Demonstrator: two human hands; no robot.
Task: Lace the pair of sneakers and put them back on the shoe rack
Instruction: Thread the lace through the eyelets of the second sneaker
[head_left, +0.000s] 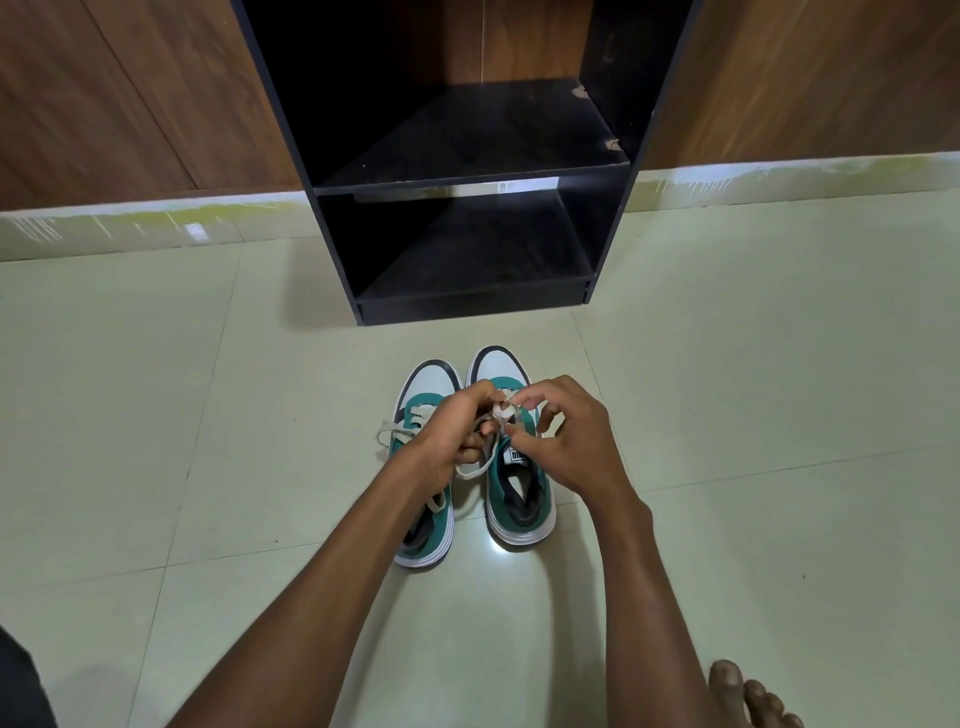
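Note:
Two teal, white and dark sneakers stand side by side on the tiled floor, toes pointing at the rack. Over the right sneaker (519, 493) both hands pinch its cream lace (503, 410) near the toe end of the eyelets. My left hand (449, 434) grips one strand, and part of it covers the left sneaker (423, 525). My right hand (563, 436) pinches the other strand with thumb and forefinger. The left sneaker's lace (395, 428) hangs loose off its left side. The black shoe rack (467, 176) stands just beyond the shoes, with both shelves bare.
Pale floor tiles (208, 415) surround the shoes. Wooden wall panels (130, 93) run behind the rack on both sides, above a light skirting strip. My bare foot (748, 696) shows at the bottom right corner. Dark clothing shows at the bottom left edge.

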